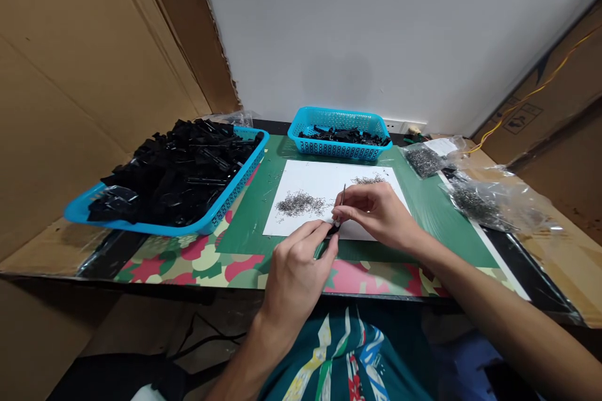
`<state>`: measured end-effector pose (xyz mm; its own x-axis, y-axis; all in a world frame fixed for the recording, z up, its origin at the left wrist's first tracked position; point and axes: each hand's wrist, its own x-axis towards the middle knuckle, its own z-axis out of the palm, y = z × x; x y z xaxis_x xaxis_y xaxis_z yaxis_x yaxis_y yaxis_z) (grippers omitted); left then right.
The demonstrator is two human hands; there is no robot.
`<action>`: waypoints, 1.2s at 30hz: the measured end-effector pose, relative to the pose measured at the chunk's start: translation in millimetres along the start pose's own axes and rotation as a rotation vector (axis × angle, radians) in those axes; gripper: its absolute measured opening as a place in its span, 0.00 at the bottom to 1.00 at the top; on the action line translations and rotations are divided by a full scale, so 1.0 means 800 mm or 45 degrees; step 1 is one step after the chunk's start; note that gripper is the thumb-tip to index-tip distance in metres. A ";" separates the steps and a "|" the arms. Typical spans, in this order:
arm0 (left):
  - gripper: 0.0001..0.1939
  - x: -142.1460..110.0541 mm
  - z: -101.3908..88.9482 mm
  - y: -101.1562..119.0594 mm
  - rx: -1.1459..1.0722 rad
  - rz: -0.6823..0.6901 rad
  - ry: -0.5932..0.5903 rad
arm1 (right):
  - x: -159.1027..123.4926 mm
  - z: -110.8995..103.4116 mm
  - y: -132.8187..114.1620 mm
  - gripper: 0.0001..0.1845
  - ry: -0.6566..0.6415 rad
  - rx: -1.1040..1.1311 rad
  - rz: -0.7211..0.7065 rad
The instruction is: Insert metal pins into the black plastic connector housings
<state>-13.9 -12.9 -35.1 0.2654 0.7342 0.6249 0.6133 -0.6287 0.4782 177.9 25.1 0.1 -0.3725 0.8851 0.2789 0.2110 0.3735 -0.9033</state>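
My left hand [296, 263] is closed in a pinch on a small black part [332, 230] at the near edge of a white sheet [324, 178]. Against that part, my right hand [376, 210] grips thin metal tweezers [343, 195] held upright, tip down. On the sheet lie a pile of tiny metal springs [301, 203] to the left of my hands and a smaller pile [369, 180] behind my right hand. The sheet rests on a green mat [423, 207].
A blue tray [221, 207] heaped with black plastic parts stands at the left. A smaller blue basket [338, 147] with a few black parts sits at the back. Clear bags of metal pieces [489, 203] lie at the right. Cardboard walls both sides.
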 end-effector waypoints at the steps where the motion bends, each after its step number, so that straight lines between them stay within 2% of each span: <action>1: 0.08 0.000 0.000 0.000 0.003 0.001 0.000 | 0.000 0.000 -0.001 0.18 -0.002 -0.018 -0.006; 6: 0.07 0.000 0.000 0.002 0.032 -0.012 -0.031 | -0.002 0.000 -0.003 0.16 -0.018 -0.141 -0.059; 13: 0.05 0.001 -0.003 0.004 0.049 -0.017 -0.045 | -0.009 0.005 0.001 0.16 0.053 -0.345 -0.143; 19: 0.06 0.001 -0.002 0.004 0.061 -0.014 -0.068 | -0.014 0.008 0.005 0.19 0.078 -0.335 -0.153; 22: 0.07 0.002 -0.003 0.002 0.020 -0.026 -0.050 | -0.009 0.008 0.005 0.20 0.067 -0.236 -0.142; 24: 0.06 0.002 -0.004 0.000 -0.036 -0.051 -0.021 | -0.003 0.003 0.006 0.21 0.122 -0.139 -0.129; 27: 0.04 0.002 -0.006 -0.001 -0.125 -0.082 0.055 | 0.005 -0.013 0.009 0.17 0.297 -0.029 -0.118; 30: 0.05 0.002 -0.009 0.000 -0.156 -0.056 0.141 | 0.009 -0.035 0.010 0.12 0.363 -0.056 -0.116; 32: 0.07 0.002 -0.011 0.002 -0.147 -0.010 0.184 | 0.008 -0.047 0.008 0.13 0.291 -0.149 -0.084; 36: 0.10 0.002 -0.015 0.006 -0.165 0.027 0.228 | 0.006 -0.053 -0.001 0.17 -0.070 -0.213 0.002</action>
<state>-20.1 -17.8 -24.4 0.1338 0.6705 0.7298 0.5049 -0.6797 0.5320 213.9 41.1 16.0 -0.4202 0.8708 0.2553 0.3572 0.4173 -0.8356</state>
